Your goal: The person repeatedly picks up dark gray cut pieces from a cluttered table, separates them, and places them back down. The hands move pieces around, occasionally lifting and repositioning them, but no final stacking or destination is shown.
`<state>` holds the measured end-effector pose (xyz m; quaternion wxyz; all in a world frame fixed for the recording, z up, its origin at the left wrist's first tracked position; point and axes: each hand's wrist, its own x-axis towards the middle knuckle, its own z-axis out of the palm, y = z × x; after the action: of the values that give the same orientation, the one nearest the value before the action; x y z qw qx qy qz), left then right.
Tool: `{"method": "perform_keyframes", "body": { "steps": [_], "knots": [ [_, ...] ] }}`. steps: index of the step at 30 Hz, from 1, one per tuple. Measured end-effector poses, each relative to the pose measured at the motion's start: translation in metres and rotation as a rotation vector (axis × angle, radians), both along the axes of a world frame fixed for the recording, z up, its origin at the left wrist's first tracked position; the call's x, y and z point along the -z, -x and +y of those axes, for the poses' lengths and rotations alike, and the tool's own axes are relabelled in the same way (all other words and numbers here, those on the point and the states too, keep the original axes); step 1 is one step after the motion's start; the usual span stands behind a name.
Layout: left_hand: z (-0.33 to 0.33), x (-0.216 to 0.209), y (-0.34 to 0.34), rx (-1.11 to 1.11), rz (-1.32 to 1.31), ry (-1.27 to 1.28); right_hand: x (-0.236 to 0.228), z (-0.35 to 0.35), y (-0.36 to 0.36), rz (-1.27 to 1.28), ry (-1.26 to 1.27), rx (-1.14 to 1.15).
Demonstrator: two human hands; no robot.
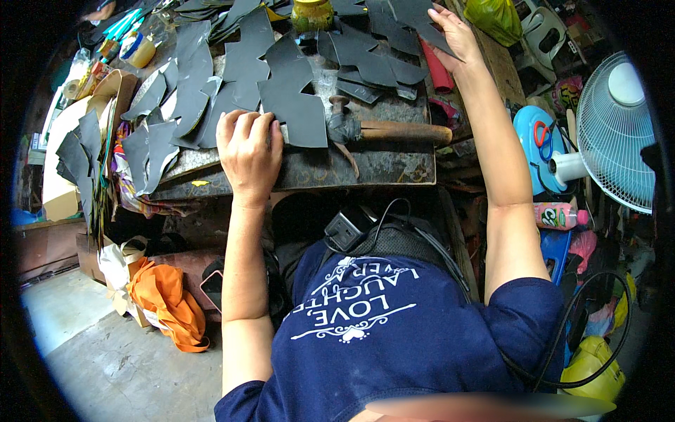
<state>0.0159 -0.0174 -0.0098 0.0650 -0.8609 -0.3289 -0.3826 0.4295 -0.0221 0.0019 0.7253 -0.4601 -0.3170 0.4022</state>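
Observation:
My right hand (455, 35) is raised over the table's far right side. Its fingers pinch a dark, thin cut piece (420, 22) by its right edge. At the near edge of the table my left hand (249, 144) is closed, its fingers curled in beside a flat black cut piece (290, 88) with notched edges. What lies under those fingertips is hidden. More black cut pieces (247, 53) overlap across the tabletop. A hammer (404, 131) with a wooden handle lies to the right of my left hand, its head toward the black piece.
A yellow jar (311, 15) stands among the pieces at the back. A lidded tub (137, 50) is at far left. On the right are a white fan (619, 133), scissors (543, 137) with red and blue handles, and a pink bottle (560, 216). An orange cloth (165, 302) lies low left.

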Motion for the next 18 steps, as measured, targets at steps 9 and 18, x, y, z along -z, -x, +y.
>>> {"method": "perform_keyframes", "body": {
  "steps": [9,18],
  "knots": [
    [-0.02,-0.047,-0.053,0.193,0.117,0.022,-0.006,-0.034,0.034,0.03,0.16,0.089],
    [-0.018,-0.041,-0.134,0.094,0.611,0.074,-0.001,-0.039,0.046,-0.134,0.315,0.024]
  ]
}}
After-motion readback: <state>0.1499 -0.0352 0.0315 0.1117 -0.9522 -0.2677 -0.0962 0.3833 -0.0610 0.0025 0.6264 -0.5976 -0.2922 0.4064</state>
